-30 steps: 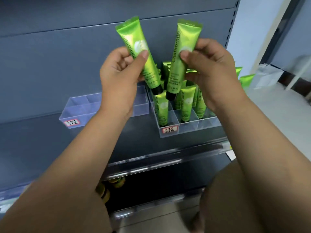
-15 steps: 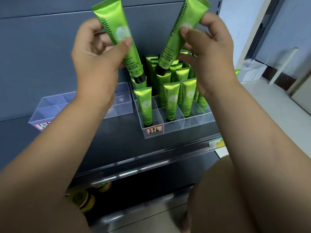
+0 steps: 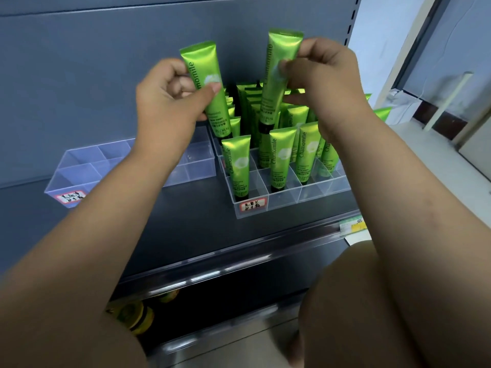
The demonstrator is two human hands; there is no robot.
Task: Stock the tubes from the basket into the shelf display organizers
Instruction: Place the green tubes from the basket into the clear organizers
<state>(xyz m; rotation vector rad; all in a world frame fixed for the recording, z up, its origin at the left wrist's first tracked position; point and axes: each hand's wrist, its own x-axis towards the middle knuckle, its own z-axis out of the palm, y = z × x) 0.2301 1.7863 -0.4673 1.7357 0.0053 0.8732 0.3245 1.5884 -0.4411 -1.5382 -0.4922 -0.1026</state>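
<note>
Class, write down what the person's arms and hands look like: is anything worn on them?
Nothing is worn. The left hand and right hand are bare: no gloves, and no rings show. The left forearm and right forearm are bare too, with no sleeve, watch or bracelet in view.

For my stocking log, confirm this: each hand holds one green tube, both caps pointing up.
Wrong on caps. The head view shows left hand and right hand each holding one green tube, left tube and right tube, both caps pointing down.
</note>
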